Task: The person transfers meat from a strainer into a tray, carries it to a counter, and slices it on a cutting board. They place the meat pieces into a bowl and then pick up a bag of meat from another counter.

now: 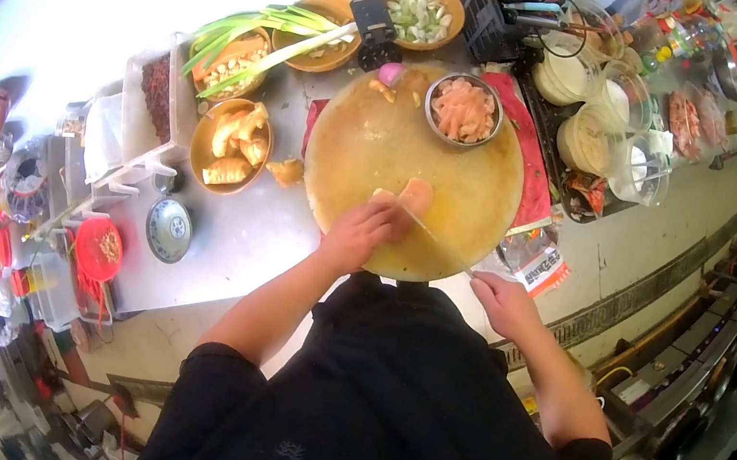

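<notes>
A piece of pale pink meat [416, 195] lies on the round cutting board [353, 145]. My left hand [370, 230] presses on the meat's near left side, fingers bent together. My right hand [502, 303] is closed round the handle of a knife [431, 233], whose blade slants up and left to the meat beside my left fingertips. At the board's top right stands a metal bowl [429, 116] of sliced pink meat. A purple onion piece [391, 74] and small ginger-like pieces [382, 90] lie at the board's far edge.
Left of the board are a bowl of ginger [239, 132], a lidded blue-and-white dish [169, 230] and a plastic tub [157, 95]. Leeks [276, 23] lie across bowls behind. A red cloth [528, 164] and seasoning containers [587, 138] stand right. A black crate [490, 26] is at the back.
</notes>
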The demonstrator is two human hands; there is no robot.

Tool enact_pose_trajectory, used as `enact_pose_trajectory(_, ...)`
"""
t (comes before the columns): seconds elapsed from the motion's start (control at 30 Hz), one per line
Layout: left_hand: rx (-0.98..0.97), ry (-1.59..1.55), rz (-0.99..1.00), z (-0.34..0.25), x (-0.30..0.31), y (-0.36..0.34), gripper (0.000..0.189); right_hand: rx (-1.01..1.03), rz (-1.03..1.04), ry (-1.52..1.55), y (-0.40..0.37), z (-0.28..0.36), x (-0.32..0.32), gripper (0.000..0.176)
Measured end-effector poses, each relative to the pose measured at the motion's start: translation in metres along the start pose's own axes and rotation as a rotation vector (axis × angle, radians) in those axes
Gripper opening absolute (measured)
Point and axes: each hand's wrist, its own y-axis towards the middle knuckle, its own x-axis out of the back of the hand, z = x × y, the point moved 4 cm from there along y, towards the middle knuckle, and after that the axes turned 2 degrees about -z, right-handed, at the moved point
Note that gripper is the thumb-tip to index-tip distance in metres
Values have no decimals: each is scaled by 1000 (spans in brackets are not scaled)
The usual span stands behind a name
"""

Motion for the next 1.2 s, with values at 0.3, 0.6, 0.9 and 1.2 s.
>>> enact_pose_trajectory(0.3, 30, 32, 74, 6, -12, -6, 23, -2, 63, -98, 14, 16, 13, 43)
enact_pose_trajectory(0.6, 37, 10, 87, 10, -21, -9, 28, -22, 156, -257, 54, 36, -9, 50)
enact_pose_trajectory(0.9, 80, -230, 30, 6, 9, 0, 28, -48, 120, -208, 33, -6, -5, 50)
enact_pose_trajectory(1.2, 372, 63, -380, 53, 45, 31, 26, -40, 54, -187, -5, -38, 6, 46)
